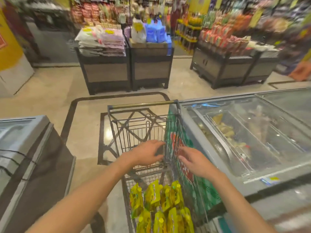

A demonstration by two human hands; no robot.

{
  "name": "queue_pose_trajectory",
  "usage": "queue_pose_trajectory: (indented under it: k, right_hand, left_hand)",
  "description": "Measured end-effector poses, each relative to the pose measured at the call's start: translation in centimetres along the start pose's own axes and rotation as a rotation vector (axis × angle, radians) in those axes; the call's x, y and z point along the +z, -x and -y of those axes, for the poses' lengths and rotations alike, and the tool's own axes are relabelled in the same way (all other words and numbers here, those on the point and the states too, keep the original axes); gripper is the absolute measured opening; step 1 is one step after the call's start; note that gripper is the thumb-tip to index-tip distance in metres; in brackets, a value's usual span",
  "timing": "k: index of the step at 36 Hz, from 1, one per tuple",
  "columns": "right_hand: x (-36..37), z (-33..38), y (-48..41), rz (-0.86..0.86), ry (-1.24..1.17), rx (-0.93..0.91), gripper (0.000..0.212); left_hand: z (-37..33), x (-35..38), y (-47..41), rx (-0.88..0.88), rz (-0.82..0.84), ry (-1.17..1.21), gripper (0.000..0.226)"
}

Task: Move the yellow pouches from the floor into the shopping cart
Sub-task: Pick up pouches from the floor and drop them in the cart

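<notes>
Pouches: yellow plastic spouted pouches lay in near end of grey wire shopping cart | left hand and right hand: fingers spread apart, empty, above cart | glass-lidded grey chest freezer right of cart

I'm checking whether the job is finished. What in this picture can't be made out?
Head view, yellow pouches: the bottom edge cuts off the lower ones, so no count.
Head view, floor left of the shopping cart: partly hidden by the left forearm.
Head view, far shelves: motion blur, labels unreadable.
</notes>
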State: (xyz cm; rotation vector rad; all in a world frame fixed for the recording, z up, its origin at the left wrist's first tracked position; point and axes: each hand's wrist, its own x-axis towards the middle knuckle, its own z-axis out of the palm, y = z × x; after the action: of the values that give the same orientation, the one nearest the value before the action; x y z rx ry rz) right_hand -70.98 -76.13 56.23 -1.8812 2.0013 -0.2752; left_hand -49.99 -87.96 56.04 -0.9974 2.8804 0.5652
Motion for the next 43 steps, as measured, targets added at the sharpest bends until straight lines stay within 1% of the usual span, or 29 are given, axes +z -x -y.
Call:
queue_pose_trajectory:
  k: [5,9,12,16,20,25,32,34,37,43]
  right_hand:
    - [0.0,1.3,6.0,-0.022,-0.026,0.110,0.052]
    - [0.3,2.1,10.9,-0.076,-0.029,0.221,0.057]
    - [0.8,2.9,15.0,-0.123,-0.027,0.315,0.056]
    - [1.6,3.9,20.5,-0.169,-0.026,0.461,0.055]
    - [2.3,6.3,26.3,-0.229,-0.046,0.580,0.046]
    - [3.8,8.6,33.4,-0.277,-0.092,0.723,0.050]
    - [6.8,11.3,43.8,-0.410,-0.190,0.934,0.049]
    - [8.0,12.0,47.0,-0.435,-0.193,0.987,0.049]
    - [9.4,14.1,51.8,-0.495,-0.211,1.081,0.049]
    - [12.9,19.4,62.0,-0.584,-0.258,1.285,0.051]
  left_hand:
    - [-1.0,-0.8,2.0,0.175,0.052,-0.002,0.062]
    - [-3.5,-1.1,3.2,0.297,0.052,0.042,0.061]
    - [-5.6,-0.4,3.7,0.396,0.032,0.010,0.062]
    - [-8.8,1.3,4.5,0.511,0.062,0.013,0.062]
    - [-12.6,3.4,6.4,0.627,0.106,-0.009,0.062]
    - [-17.7,5.5,8.7,0.770,0.203,-0.023,0.062]
    - [-26.3,7.9,13.6,0.993,0.300,-0.054,0.061]
    - [-28.5,9.0,15.0,1.061,0.353,-0.052,0.060]
    - [-32.2,10.7,17.8,1.158,0.400,-0.054,0.064]
    - [-39.8,13.5,26.3,1.321,0.425,-0.086,0.058]
